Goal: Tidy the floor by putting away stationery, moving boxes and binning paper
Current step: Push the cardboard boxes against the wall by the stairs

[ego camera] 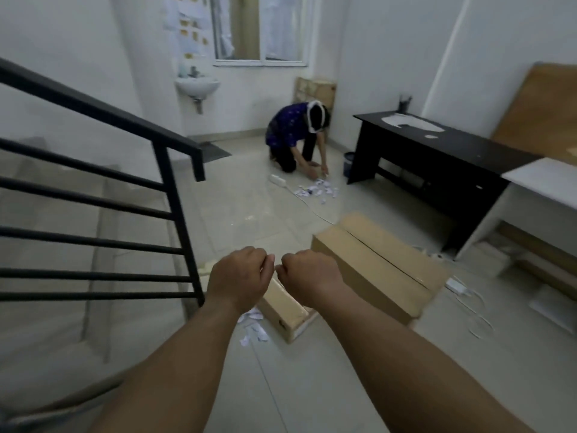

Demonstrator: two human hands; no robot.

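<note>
on a tiled floor beside a black stair railing (pixel 93 182), a person stands over the clutter with both arms stretched forward. torn paper scraps (pixel 253 331) lie at the near-left side of a small cardboard box (pixel 282 310). the left hand (pixel 240 276) hovers above that box, curled into a fist with nothing visible in it. the right hand (pixel 309 273), just beside it, is curled the same way and also looks empty. farther back, a second person (pixel 296 135) kneels over another scatter of paper (pixel 315 190), near a small bin (pixel 348 162) at the end of a black counter (pixel 437 145). a larger cardboard box (pixel 374 267) sits close beside the small one, to its right, its top seam slightly parted. a white cable (pixel 312 210) runs across the floor from the far scraps toward the boxes, and more white cord (pixel 477 323) coils at far right. lifting either box next looks risky: a carried box would hide the feet, so a cord could catch a step, and the stairs drop away just left. dragging the small box would likely spread the scraps beside it.
</note>
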